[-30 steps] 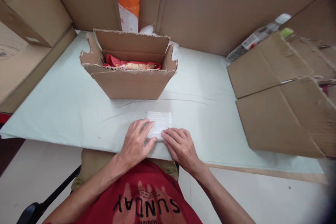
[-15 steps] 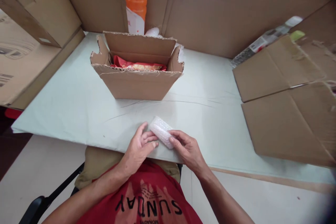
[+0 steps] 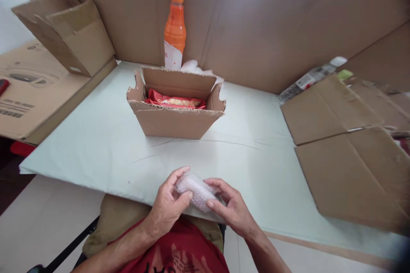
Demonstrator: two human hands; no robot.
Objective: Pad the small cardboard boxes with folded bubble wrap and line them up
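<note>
One bubble-wrap bundle (image 3: 197,193) is at the table's (image 3: 256,179) six o'clock edge. From it, one open carton (image 3: 174,126) and one orange bottle (image 3: 175,32) stand towards eleven to twelve o'clock. Both hands are half curled, clamped on the bundle: left hand (image 3: 169,202) at its ten o'clock end, right hand (image 3: 236,209) at four. The forearms slant inward.

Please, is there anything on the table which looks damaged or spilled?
Yes: the open cardboard box in front of the orange bottle has ragged, notched upper edges, as if torn. I see no spill.
</note>
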